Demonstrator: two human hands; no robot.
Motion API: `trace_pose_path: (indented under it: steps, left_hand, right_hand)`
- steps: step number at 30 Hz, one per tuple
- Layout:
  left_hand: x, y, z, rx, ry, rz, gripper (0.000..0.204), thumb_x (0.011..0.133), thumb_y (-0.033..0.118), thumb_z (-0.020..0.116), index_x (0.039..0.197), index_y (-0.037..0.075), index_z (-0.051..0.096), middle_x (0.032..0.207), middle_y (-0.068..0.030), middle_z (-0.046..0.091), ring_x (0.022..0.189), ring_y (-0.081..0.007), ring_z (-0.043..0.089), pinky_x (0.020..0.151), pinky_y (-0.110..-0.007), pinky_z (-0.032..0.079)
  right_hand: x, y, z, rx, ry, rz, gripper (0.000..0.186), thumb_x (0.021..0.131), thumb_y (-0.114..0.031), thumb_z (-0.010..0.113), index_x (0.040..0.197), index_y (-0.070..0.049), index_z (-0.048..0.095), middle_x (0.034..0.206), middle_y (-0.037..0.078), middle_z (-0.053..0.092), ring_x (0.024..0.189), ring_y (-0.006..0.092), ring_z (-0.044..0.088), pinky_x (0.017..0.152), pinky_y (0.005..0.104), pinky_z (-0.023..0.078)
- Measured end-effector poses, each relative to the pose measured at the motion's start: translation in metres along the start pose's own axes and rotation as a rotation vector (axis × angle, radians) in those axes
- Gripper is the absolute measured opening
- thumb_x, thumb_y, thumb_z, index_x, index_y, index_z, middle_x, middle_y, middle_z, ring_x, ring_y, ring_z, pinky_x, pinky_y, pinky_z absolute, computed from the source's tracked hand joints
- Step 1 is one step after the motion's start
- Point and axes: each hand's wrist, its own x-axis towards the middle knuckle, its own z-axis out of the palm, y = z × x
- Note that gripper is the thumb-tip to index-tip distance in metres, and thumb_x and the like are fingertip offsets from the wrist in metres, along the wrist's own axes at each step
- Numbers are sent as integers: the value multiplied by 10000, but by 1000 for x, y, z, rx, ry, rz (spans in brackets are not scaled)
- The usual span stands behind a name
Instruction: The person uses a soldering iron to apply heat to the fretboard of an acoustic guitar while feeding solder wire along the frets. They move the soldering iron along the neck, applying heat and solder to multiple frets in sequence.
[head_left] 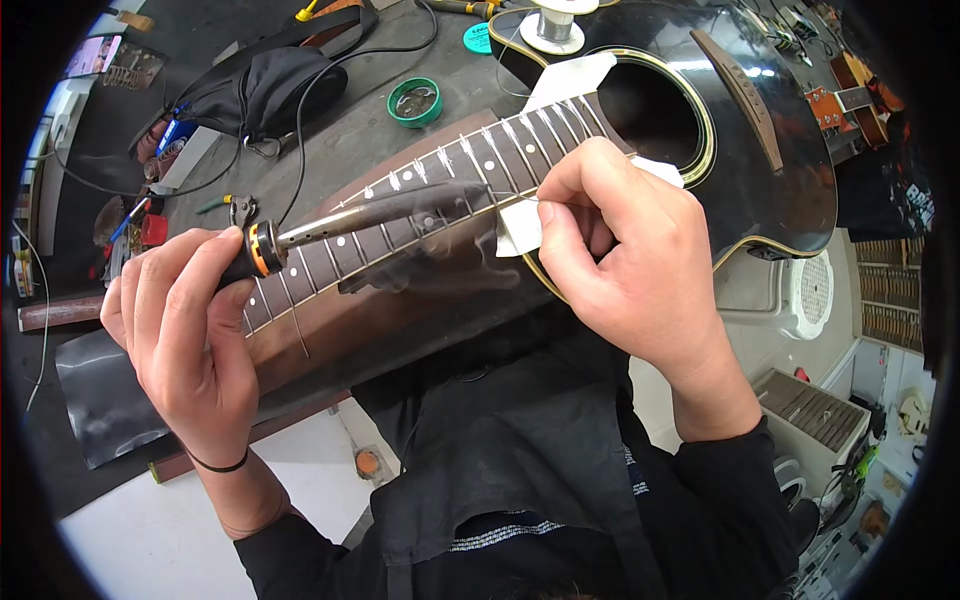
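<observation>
My left hand (185, 330) grips a soldering iron (345, 222) by its handle, its long metal barrel reaching across the fretboard (370, 240) to a dark tip. My right hand (620, 255) pinches a thin wire (520, 195) that meets the iron near that tip, with faint smoke over the neck. The fretboard belongs to a black acoustic guitar (755, 200) and has pale streaks along several upper frets. Pieces of white paper (519, 232) lie beside the neck near the body, partly behind my right hand.
A wire spool (553, 30) stands at the back by a green cup (415, 102). A black bag (245, 100), cables and small tools lie on the dark bench (350, 120). A white stool (805, 295) is below the guitar's right end.
</observation>
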Motion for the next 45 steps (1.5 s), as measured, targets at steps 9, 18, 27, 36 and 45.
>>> trace_pose_path:
  steps: [9, 18, 27, 36, 45]
  left_hand:
    - [-4, 0, -3, 6, -8, -6, 303, 1021, 111, 808, 1306, 7, 817, 1232, -129, 810, 1169, -306, 731, 1203, -450, 425]
    - [-1, 2, 0, -28, 37, 24, 296, 971, 80, 814, 1261, 17, 816, 1174, -124, 799, 1105, -299, 719, 1145, -438, 420]
    - [0, 2, 3, -31, 52, 32, 305, 939, 66, 820, 1241, 23, 818, 1157, -124, 793, 1083, -301, 713, 1118, -433, 418]
    - [-2, 1, 1, -33, 46, 25, 317, 936, 50, 825, 1252, 26, 819, 1162, -121, 793, 1089, -303, 713, 1135, -436, 412]
    - [0, 0, 5, -46, 39, 15, 321, 937, 42, 822, 1257, 24, 820, 1157, -118, 791, 1093, -300, 713, 1138, -435, 411]
  right_hand:
    - [1, 0, 1, -5, 1, -14, 119, 933, 28, 771, 949, -50, 684, 746, 19, 673, 555, 128, 578, 570, 311, 453]
    - [0, 0, 0, -26, -1, -34, 125, 922, 15, 773, 946, -59, 675, 742, 16, 671, 558, 141, 581, 572, 326, 457]
    - [-1, 2, -2, -22, -2, -37, 131, 902, -1, 767, 937, -59, 654, 759, 26, 672, 588, 161, 604, 577, 328, 474]
    - [1, 1, -2, -15, 4, -19, 160, 917, -75, 780, 945, -89, 623, 736, 94, 684, 662, 345, 704, 621, 460, 529]
    - [2, 0, -3, -7, -1, 10, 155, 930, -83, 783, 954, -92, 630, 739, 89, 697, 654, 340, 708, 608, 456, 527]
